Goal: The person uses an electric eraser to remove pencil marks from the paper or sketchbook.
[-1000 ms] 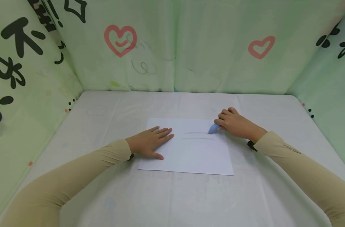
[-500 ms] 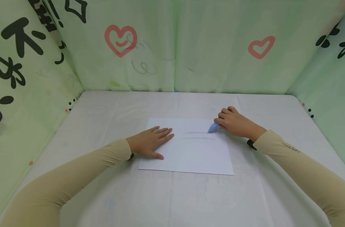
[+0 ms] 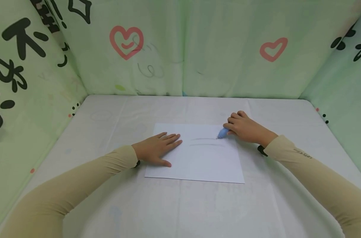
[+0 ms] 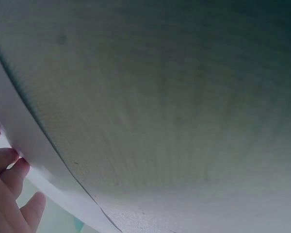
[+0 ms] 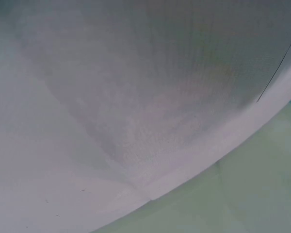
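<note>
A white sheet of paper (image 3: 198,165) lies on the white-covered table. My left hand (image 3: 156,150) rests flat on its left side, fingers spread. The right hand (image 3: 244,127) grips a plump blue pen (image 3: 223,133) near the sheet's right edge, its narrow tip pointing down at the paper. The tip stands by the right end of the upper of two faint, roughly parallel lines (image 3: 204,139). Fingers (image 4: 14,177) of the left hand show in the left wrist view's lower left corner. Only a sliver of blue enters the right wrist view at its right edge.
White cloth covers the table (image 3: 180,211) around the sheet. Pale green curtains (image 3: 222,49) with hearts and black marks stand at the back and both sides. A dark wrist strap (image 3: 262,150) shows under the right sleeve.
My right hand and the blue pen have shifted very slightly, up and to the left in the head view. The left hand stays in place on the paper.
</note>
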